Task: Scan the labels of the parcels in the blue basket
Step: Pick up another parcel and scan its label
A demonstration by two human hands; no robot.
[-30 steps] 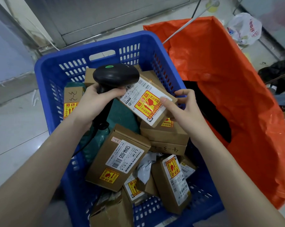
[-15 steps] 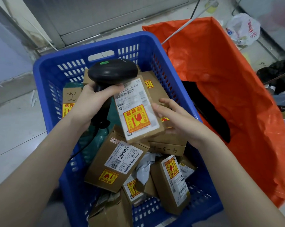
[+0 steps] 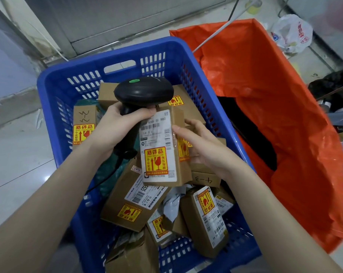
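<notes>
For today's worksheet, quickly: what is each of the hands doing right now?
Left hand: closed around the black scanner.
Right hand: holding the labelled parcel.

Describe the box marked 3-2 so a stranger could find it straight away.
Start at the blue basket and follow its left wall. A brown box stands upright against it, left of the left hand holding the scanner. It alone has "3-2" handwritten above its yellow fragile sticker.
</notes>
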